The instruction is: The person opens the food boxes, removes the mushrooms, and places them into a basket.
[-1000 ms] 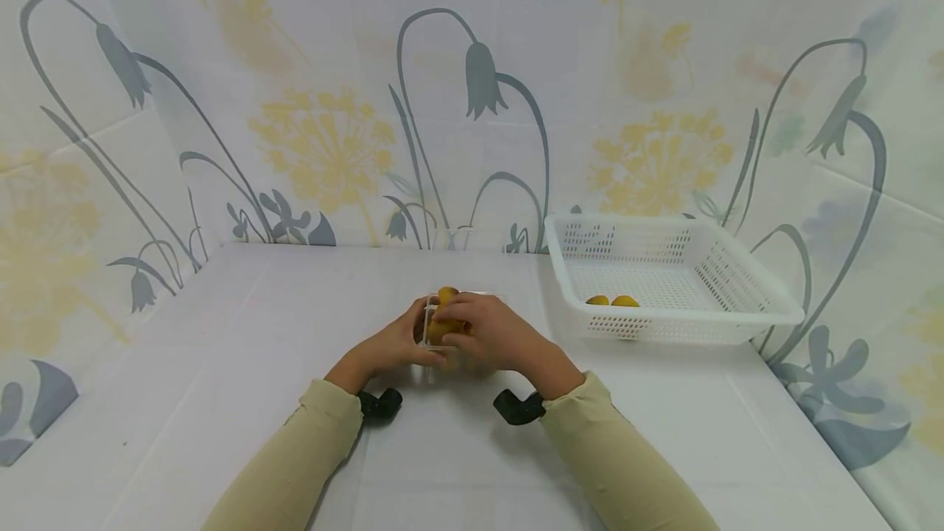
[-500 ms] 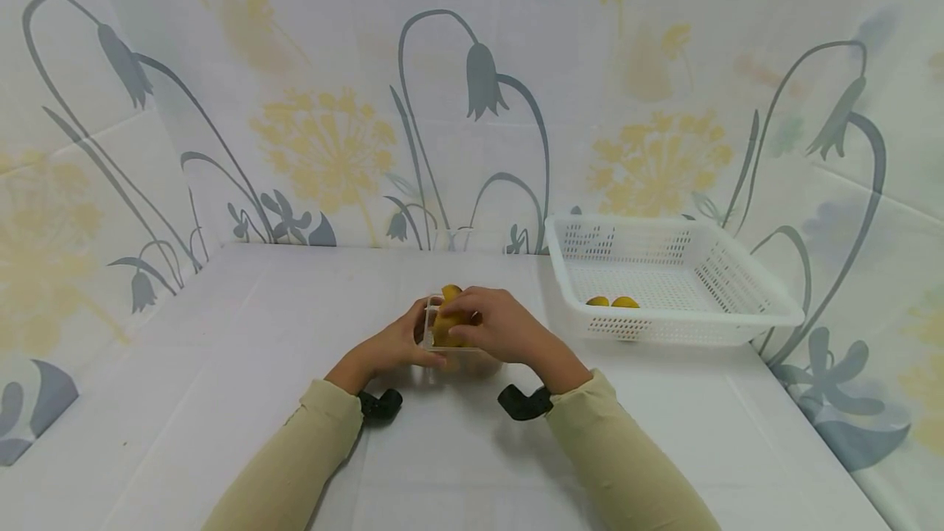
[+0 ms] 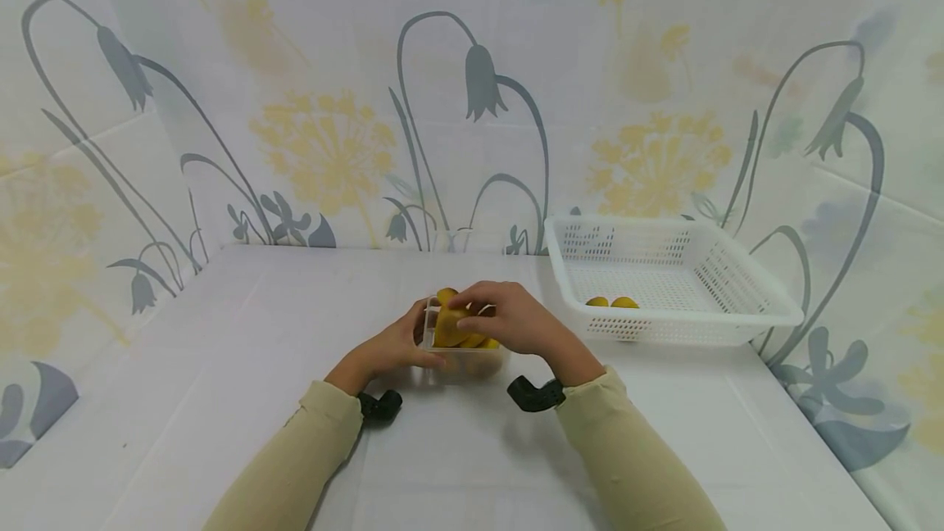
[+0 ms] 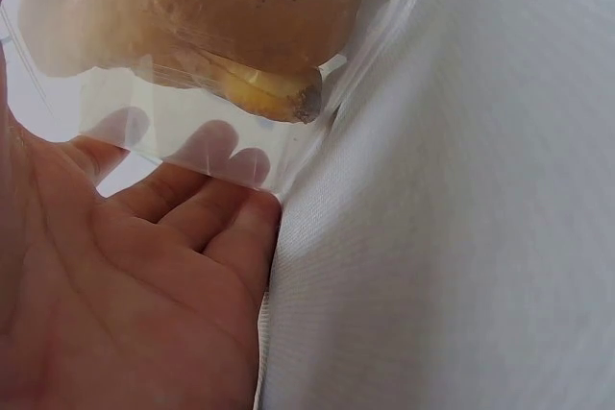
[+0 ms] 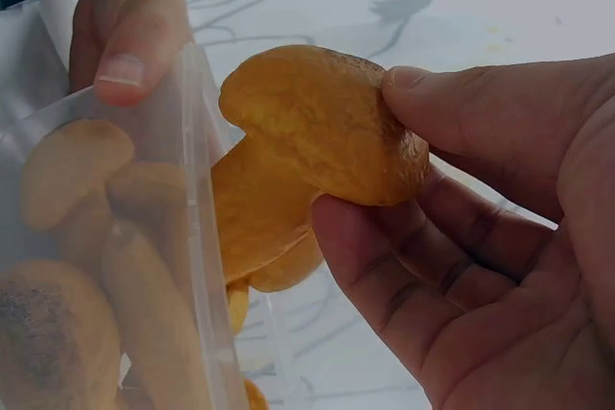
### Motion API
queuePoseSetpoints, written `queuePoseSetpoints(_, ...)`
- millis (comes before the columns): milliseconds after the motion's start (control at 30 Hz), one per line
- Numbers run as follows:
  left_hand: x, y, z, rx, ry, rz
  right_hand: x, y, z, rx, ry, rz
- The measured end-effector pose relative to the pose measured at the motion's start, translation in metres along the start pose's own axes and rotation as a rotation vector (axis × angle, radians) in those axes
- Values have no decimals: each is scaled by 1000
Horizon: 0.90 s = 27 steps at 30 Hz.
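A clear plastic box point(image 3: 468, 363) with several yellow-brown mushrooms in it stands mid-table. My left hand point(image 3: 394, 345) holds the box at its left side; the thumb lies along the near wall. In the left wrist view its fingertips touch the clear wall, below a mushroom point(image 4: 259, 7) seen through the plastic. Between thumb and fingers my right hand point(image 3: 509, 316) pinches a yellow mushroom point(image 5: 298, 127) by its brownish cap, at the box's open top. Other mushrooms point(image 5: 72, 175) show blurred through the wall in the right wrist view. The left fingers are partly hidden in the head view.
A white perforated plastic basket point(image 3: 678, 324) stands at the right rear, with two yellow mushrooms point(image 3: 624, 302) showing inside near its front wall. A transparent object point(image 3: 472, 240), hard to make out, stands behind the box. A flower-printed cloth point(image 3: 332, 105) hangs behind the white table.
My right hand has shifted slightly right and up, and more of the mushrooms in the box shows. The left hand stays on the box; the basket has not moved.
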<state>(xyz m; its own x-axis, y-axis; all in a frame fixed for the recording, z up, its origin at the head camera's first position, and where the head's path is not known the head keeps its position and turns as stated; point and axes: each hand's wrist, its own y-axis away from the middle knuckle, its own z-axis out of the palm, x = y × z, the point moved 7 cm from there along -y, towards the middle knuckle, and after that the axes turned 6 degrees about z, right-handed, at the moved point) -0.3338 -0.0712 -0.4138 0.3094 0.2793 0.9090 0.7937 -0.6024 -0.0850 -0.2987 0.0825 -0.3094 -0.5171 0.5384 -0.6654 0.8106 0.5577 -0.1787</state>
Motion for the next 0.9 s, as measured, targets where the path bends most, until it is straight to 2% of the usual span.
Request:
queuePoseSetpoints(200, -1, -1, 0, 9, -13, -17, -1, 2, -7, -13, -71, 2)
queuePoseSetpoints(533, -1, 0, 0, 3, -6, -31, -2, 6, -22, 11, -109, -6)
queuePoseSetpoints(900, 0, 1, 0, 9, -44, -37, 1, 13, -44, 95, -104, 7)
